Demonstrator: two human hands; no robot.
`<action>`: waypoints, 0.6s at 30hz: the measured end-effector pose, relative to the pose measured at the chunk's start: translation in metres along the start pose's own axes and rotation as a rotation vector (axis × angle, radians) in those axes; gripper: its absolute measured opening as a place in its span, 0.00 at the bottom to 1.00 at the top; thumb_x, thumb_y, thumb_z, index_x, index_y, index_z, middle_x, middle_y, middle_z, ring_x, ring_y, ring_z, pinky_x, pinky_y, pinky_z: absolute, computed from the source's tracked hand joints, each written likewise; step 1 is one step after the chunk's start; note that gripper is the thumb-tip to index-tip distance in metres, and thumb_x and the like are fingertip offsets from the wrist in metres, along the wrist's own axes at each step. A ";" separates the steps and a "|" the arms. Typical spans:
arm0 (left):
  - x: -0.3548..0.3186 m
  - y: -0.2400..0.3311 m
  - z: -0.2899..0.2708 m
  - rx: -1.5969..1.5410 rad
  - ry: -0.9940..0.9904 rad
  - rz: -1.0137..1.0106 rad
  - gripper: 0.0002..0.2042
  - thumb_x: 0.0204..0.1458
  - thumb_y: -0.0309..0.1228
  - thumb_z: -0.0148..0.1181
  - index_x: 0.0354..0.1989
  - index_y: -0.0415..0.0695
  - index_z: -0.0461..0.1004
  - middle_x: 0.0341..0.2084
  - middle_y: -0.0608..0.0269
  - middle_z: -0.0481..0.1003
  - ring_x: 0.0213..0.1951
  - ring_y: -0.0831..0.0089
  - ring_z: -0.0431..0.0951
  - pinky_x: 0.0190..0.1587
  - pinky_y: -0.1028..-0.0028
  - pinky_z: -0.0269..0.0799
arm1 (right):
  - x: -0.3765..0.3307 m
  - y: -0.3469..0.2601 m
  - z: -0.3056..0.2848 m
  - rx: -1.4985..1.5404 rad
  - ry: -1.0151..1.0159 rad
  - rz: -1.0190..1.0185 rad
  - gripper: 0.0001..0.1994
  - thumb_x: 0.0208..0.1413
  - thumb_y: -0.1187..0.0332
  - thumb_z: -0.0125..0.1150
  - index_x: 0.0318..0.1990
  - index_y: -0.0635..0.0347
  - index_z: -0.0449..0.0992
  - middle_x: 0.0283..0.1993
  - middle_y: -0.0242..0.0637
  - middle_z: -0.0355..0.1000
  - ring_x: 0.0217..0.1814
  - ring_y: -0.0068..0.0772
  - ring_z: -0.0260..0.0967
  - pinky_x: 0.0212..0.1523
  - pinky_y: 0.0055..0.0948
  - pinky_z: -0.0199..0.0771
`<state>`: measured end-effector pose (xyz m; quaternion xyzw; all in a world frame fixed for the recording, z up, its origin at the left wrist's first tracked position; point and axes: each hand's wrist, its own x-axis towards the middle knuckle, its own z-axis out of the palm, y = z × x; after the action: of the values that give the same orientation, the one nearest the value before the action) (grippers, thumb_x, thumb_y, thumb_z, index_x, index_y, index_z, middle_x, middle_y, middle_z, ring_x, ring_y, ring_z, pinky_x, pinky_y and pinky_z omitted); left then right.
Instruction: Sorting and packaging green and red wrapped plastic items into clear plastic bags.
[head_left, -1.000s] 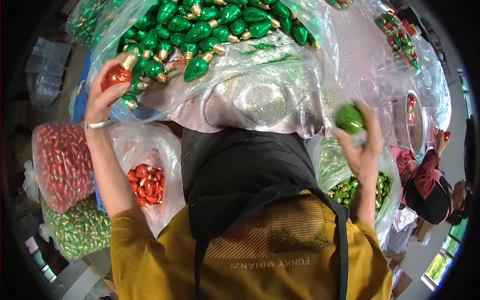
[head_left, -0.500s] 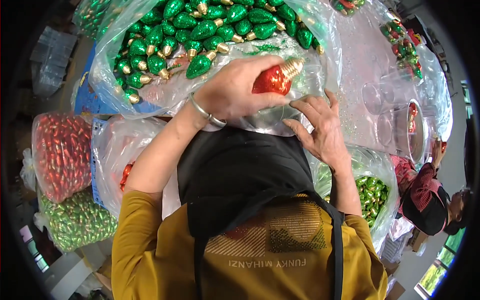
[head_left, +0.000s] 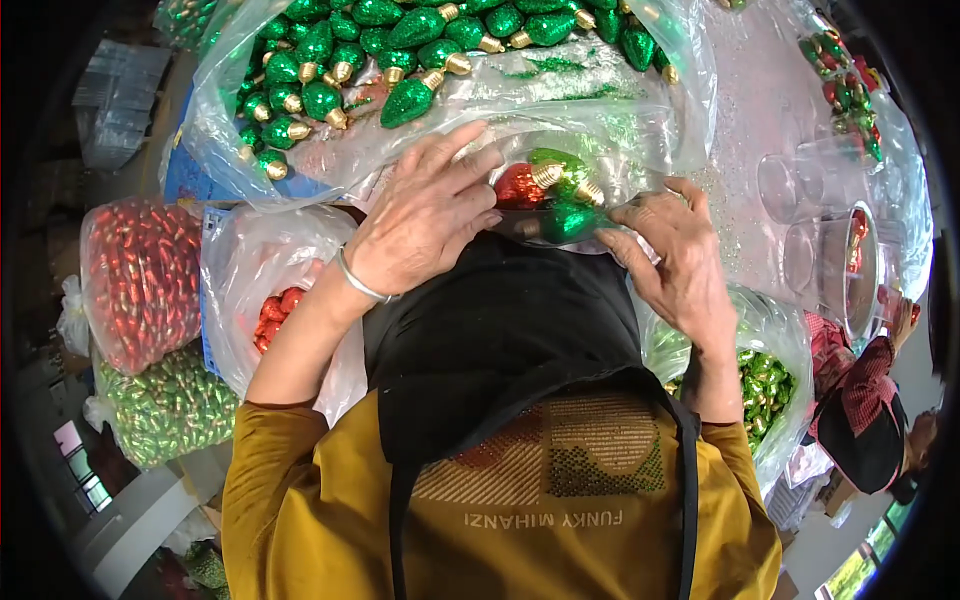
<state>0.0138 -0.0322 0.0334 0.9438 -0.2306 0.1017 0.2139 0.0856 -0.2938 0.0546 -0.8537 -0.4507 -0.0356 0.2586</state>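
A clear plastic container (head_left: 520,233) sits at the table's front edge, against my black apron. Inside it lie a red glittery bulb ornament (head_left: 519,186), a light green one (head_left: 567,172) and a darker green one (head_left: 572,222), with gold screw caps showing. My right hand (head_left: 675,250) pinches the container's right edge between thumb and fingers. On the other side, my left hand (head_left: 428,215) holds nothing, its fingers spread beside the red bulb. Whether its fingertips touch the container I cannot tell.
A large clear bag (head_left: 205,150) of green glitter bulbs (head_left: 410,100) lies ahead. Open bags hold red bulbs (head_left: 277,315) on the left and green bulbs (head_left: 765,395) on the right. Clear cylinders (head_left: 790,190) stand at the right, near a co-worker (head_left: 860,400).
My left hand has let go of the red bulb and opened, drawing back to the left. A red bulb now lies in the container beside green ones. My right hand stays at the container's edge.
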 end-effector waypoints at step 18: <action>-0.002 -0.020 0.010 -0.206 0.119 0.156 0.12 0.38 0.18 0.57 0.34 0.41 0.67 0.33 0.57 0.68 0.44 0.55 0.69 0.43 0.64 0.66 | 0.133 0.020 0.060 0.072 -1.138 -0.119 0.16 0.43 0.66 0.63 0.39 0.68 0.73 0.32 0.48 0.72 0.37 0.44 0.71 0.37 0.37 0.68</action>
<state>0.0230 -0.0199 0.0169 0.8883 -0.2995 0.1498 0.3144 0.1697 -0.1742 0.0335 -0.7021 -0.5672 0.4305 0.0015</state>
